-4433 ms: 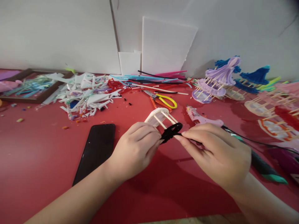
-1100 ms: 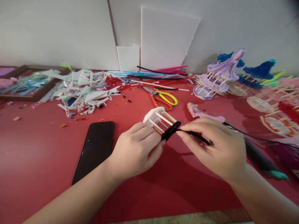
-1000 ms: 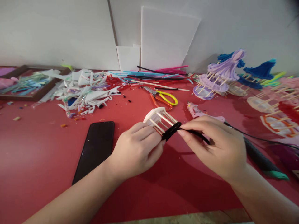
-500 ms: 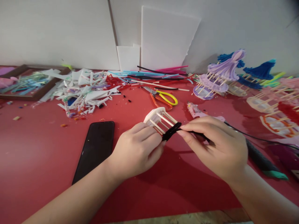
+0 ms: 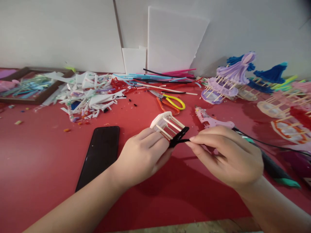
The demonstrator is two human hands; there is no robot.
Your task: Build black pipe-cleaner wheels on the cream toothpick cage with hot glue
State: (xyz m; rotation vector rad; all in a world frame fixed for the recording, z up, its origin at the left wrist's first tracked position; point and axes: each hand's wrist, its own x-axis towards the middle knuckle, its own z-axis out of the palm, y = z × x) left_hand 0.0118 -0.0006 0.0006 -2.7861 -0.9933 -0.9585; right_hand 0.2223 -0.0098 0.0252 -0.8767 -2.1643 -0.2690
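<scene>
My left hand (image 5: 144, 157) is closed around a small model pavilion frame (image 5: 172, 124), which has a pale base, several thin wooden posts and a fuzzy black rim. The frame lies tilted on its side above the table. Between thumb and forefinger, my right hand (image 5: 224, 155) pinches a black pipe cleaner (image 5: 183, 141) that runs from the rim. Behind the right hand lies a pink glue gun (image 5: 213, 122), partly covered by it.
A phone (image 5: 98, 155) lies left of my hands on the red table (image 5: 39, 168). Pliers (image 5: 168, 101), a pile of white scraps (image 5: 94, 92) and loose pipe cleaners (image 5: 155, 78) sit farther back. Small models (image 5: 233, 74) stand at right, near a black-and-green tool (image 5: 277, 170).
My right hand has moved slightly right and away from the rim, drawing out the black pipe cleaner. More of the glue gun shows. The left hand keeps its hold.
</scene>
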